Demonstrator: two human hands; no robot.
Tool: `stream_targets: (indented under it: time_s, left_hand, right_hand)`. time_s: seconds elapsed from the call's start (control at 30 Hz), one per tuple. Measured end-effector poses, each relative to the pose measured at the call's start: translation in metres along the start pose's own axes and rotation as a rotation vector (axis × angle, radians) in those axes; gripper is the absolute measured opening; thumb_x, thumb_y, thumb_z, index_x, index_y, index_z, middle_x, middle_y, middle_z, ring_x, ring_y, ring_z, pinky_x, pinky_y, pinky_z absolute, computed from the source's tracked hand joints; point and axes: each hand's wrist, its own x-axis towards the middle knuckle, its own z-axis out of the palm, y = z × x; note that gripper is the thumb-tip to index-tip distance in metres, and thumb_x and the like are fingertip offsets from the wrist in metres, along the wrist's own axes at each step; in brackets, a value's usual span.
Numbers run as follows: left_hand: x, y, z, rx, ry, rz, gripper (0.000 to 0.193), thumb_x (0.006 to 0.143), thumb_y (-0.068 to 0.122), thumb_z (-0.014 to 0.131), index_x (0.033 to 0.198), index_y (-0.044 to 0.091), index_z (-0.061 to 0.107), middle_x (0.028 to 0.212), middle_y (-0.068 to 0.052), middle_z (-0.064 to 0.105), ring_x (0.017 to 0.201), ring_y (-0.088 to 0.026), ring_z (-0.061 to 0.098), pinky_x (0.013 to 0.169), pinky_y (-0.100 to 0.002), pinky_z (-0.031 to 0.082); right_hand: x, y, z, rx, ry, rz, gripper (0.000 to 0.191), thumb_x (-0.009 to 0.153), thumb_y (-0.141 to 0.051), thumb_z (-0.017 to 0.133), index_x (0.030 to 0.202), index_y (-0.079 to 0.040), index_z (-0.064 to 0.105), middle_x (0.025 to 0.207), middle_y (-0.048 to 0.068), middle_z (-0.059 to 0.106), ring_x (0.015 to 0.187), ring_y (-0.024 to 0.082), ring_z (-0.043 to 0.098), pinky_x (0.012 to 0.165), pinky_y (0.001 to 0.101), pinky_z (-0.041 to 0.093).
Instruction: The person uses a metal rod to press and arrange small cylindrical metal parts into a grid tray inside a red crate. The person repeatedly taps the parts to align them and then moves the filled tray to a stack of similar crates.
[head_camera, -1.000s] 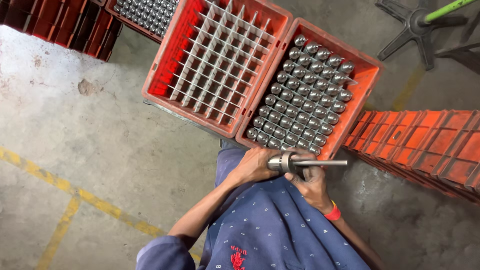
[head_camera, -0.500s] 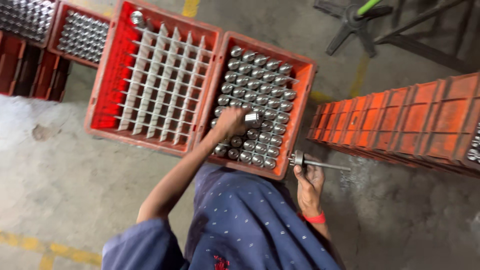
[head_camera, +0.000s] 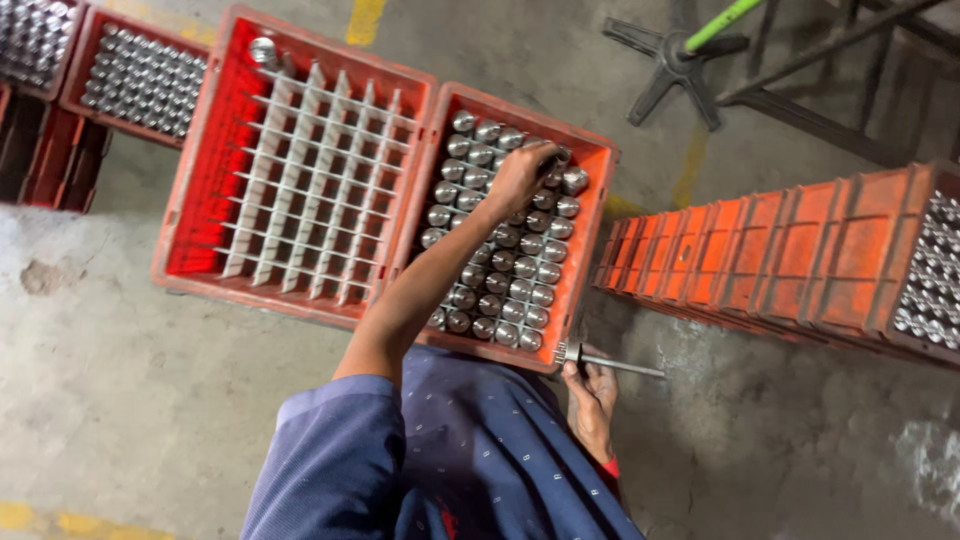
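The right hand (head_camera: 592, 398) grips a thin metal rod (head_camera: 608, 361) at its knurled end; the rod lies nearly level, its long axis running left to right, free tip pointing right, just beside the near corner of the full red crate (head_camera: 590, 250). The left hand (head_camera: 522, 176) closes on a shiny metal cylinder (head_camera: 553, 160) in that crate's far rows (mostly hidden by the fingers). The gridded red crate (head_camera: 205, 180) beside it holds one cylinder.
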Motion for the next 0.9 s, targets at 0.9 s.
stream_targets:
  time_s: [0.9]
  left_hand:
    - [-0.029, -0.104, -0.358, 0.4, 0.208, -0.272, 0.045, 0.084, 0.015, 0.089, 0.112, -0.003, 0.058, 0.096, -0.019, 0.072, 0.084, -0.029, 0.072, 0.074, -0.044, 0.059]
  right_hand:
    - [-0.03, 0.022, 0.058, -0.138, 0.217, 0.179, 0.044, 0.089, -0.005, 0.073, 0.131, -0.004, 0.059, 0.12, 0.008, 0.068, 0.105, 0.014, 0.064, 0.085, 0.0279, 0.049]
